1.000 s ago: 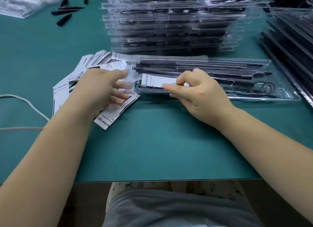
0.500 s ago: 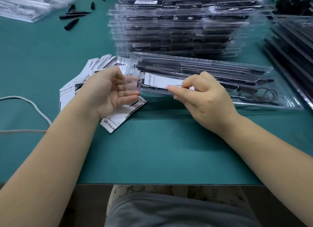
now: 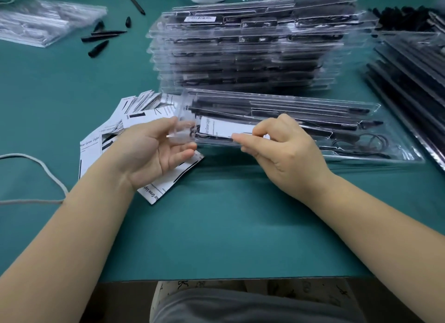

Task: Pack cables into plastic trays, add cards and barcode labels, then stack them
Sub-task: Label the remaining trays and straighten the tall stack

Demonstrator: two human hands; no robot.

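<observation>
Tray (image 3: 301, 120) on table (image 3: 228, 226), front of finished stack (image 3: 252, 52), cables already in, card (image 3: 226, 128) going in now. Right hand (image 3: 284, 151) pinches card; left hand (image 3: 154, 149) holds tray's left end, fingers loosely curled. Barcode label not visible on it, stacking left. Spare cards (image 3: 115, 134) remain.

Hands: two, left hand (image 3: 154, 149) and right hand (image 3: 284, 151)
Tray in hand: one clear tray (image 3: 301, 130)
Card inside it: one white card (image 3: 226, 128)
Tall stacks of packed trays (image 3: 252, 52): one
Loose cards (image 3: 115, 139): too many to count
Loose black tips (image 3: 98, 49): about five
</observation>
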